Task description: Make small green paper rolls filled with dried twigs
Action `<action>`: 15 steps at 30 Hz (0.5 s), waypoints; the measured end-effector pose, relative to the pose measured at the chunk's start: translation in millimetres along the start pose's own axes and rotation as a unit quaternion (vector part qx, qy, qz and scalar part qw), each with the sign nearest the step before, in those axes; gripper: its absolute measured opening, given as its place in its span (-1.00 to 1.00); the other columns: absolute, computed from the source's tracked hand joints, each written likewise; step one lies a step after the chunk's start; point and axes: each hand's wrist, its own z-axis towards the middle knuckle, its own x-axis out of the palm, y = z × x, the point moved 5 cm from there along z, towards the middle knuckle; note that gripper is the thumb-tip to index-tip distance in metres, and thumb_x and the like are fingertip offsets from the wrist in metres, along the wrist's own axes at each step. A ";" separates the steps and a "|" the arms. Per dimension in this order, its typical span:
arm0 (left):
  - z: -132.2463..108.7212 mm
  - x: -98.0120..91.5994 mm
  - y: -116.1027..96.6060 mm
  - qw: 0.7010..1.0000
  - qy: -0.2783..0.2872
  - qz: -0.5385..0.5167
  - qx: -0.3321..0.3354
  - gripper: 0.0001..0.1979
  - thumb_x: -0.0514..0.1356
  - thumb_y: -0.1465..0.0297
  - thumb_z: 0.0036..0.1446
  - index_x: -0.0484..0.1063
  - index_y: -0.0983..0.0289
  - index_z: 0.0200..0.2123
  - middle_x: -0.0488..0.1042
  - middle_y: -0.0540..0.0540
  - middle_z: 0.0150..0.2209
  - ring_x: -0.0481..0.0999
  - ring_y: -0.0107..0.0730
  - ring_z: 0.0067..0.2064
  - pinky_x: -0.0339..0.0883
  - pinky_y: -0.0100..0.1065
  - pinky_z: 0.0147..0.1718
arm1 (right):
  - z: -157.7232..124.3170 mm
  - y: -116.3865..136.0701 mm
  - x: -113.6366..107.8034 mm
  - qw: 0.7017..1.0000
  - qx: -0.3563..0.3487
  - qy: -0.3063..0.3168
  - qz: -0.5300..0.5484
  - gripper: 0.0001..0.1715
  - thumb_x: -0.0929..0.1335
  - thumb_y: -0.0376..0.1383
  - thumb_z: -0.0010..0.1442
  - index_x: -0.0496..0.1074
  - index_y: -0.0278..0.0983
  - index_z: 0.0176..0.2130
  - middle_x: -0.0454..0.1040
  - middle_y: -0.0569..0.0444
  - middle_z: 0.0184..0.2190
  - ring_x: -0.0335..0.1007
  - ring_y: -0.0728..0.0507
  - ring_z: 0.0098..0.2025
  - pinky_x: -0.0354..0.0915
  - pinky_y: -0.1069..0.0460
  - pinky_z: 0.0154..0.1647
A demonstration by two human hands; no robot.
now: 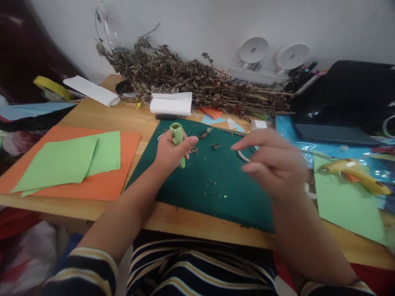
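1. Tube: the green tube is in the left hand, above the mat. The fingers wrap it, thumb across the near side; its mouth points up, slightly tilted, with brown matter at the opening. The upright hold probably serves to keep the mouth accessible, and the wrap to steady a thin wall.

2. Right hand: blurred, over the mat's right side. Fingers bent, thumb and forefinger apart – nothing visible between them. A white ring shows partly behind the fingertips; contact cannot be told.

3. Mat: presumably laid to protect the wooden tabletop. Small crumbs and a dry leaf lie loose on it.

4. Left side: green sheets rest on an orange sheet, seemingly stacked to leave the mat free.

5. Right side: a yellow glue gun lies on a green sheet, apparently parked within reach.

6. Obstructions: dried plants crowd the back along the wall, with a white roll before them – little spare room beyond the mat.
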 end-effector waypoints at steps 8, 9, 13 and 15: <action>-0.9 9.8 2.5 0.998 0.058 -0.002 0.007 -0.63 0.26 0.15 -0.27 0.19 0.28 -0.71 0.21 -0.09 -0.80 0.22 -0.56 -0.71 0.12 -0.43 -0.69 | -47.2 -10.1 87.8 0.923 0.108 0.366 -0.038 -0.77 0.27 -0.19 0.06 0.30 -0.20 -0.23 0.41 0.09 -0.31 0.34 -0.08 -0.36 0.15 0.07 -0.46; -2.4 12.1 1.4 0.997 0.072 0.000 0.012 -0.64 0.28 0.18 -0.28 0.19 0.28 -0.71 0.22 -0.09 -0.79 0.23 -0.56 -0.70 0.12 -0.43 -0.69 | -49.0 -10.6 89.3 0.926 0.112 0.358 -0.047 -0.79 0.26 -0.21 0.07 0.30 -0.22 -0.24 0.40 0.09 -0.32 0.33 -0.08 -0.35 0.15 0.07 -0.45; -5.1 14.9 0.1 0.995 0.092 -0.002 0.028 -0.67 0.29 0.27 -0.26 0.20 0.28 -0.72 0.22 -0.07 -0.78 0.27 -0.53 -0.66 0.13 -0.43 -0.67 | -48.3 -10.0 88.6 0.932 0.115 0.340 -0.056 -0.88 0.24 -0.27 0.09 0.29 -0.24 -0.30 0.39 0.09 -0.35 0.31 -0.08 -0.33 0.13 0.07 -0.41; -5.5 15.0 1.1 0.995 0.095 -0.008 0.029 -0.68 0.28 0.27 -0.24 0.21 0.28 -0.72 0.23 -0.07 -0.78 0.29 -0.51 -0.65 0.13 -0.43 -0.67 | -46.2 -12.2 84.7 0.936 0.136 0.322 -0.048 -0.85 0.26 -0.25 0.07 0.28 -0.24 -0.29 0.38 0.09 -0.36 0.30 -0.08 -0.32 0.13 0.08 -0.41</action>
